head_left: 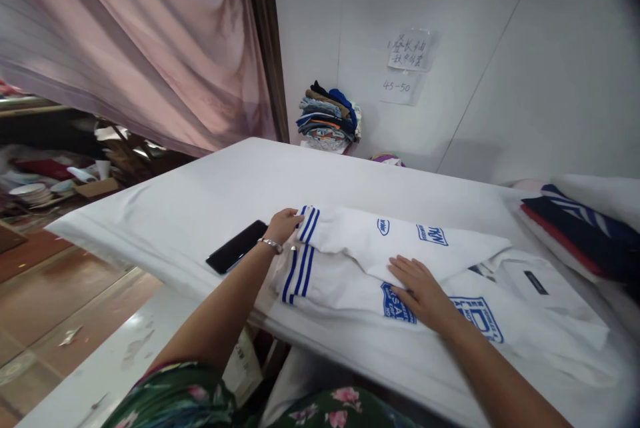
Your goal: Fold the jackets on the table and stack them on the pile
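Observation:
A white jacket [350, 268] with blue-striped bands and blue printed badges lies partly folded along the front of the table. Its collar end, with a small dark label, points to the right. One sleeve [340, 228] is laid lengthwise over the body, its striped cuff at the left. My left hand [285, 223], with a bracelet at the wrist, pinches the edge of that cuff. My right hand [420, 291] rests flat on the cloth, fingers stretched out, beside a blue badge. A black phone [236, 247] lies just left of my left hand.
The white-covered table [200, 195] reaches back to a wall with handwritten notes [409, 51]. A stack of folded clothes [329, 118] stands at its far edge. More folded garments [580, 228] lie at the right. A pink curtain [200, 48] hangs at the left.

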